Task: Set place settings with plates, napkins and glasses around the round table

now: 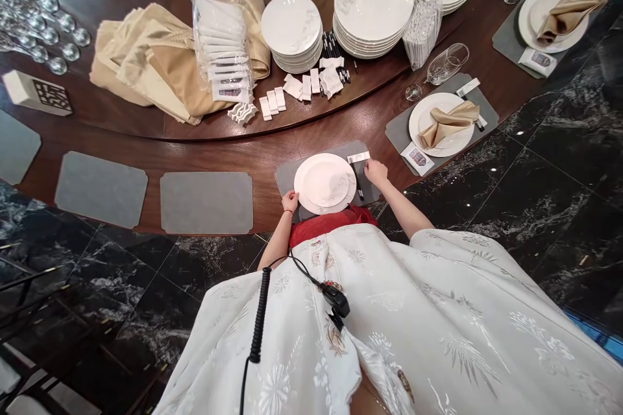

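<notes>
A white plate (325,183) with a smaller plate on it sits on a grey placemat (288,175) at the near edge of the wooden table. My left hand (291,200) rests at the plate's left rim, fingers curled against it. My right hand (376,172) lies just right of the plate, beside black chopsticks (357,181) and a white chopstick rest (359,157); its fingers are bent and I cannot make out whether they hold anything.
Two bare grey placemats (206,202) lie to the left. Finished place settings with folded napkins (448,123) and a wine glass (440,68) stand at the right. The raised centre holds plate stacks (372,6), beige cloths (156,61), packed wipes (221,52) and spoons (43,19).
</notes>
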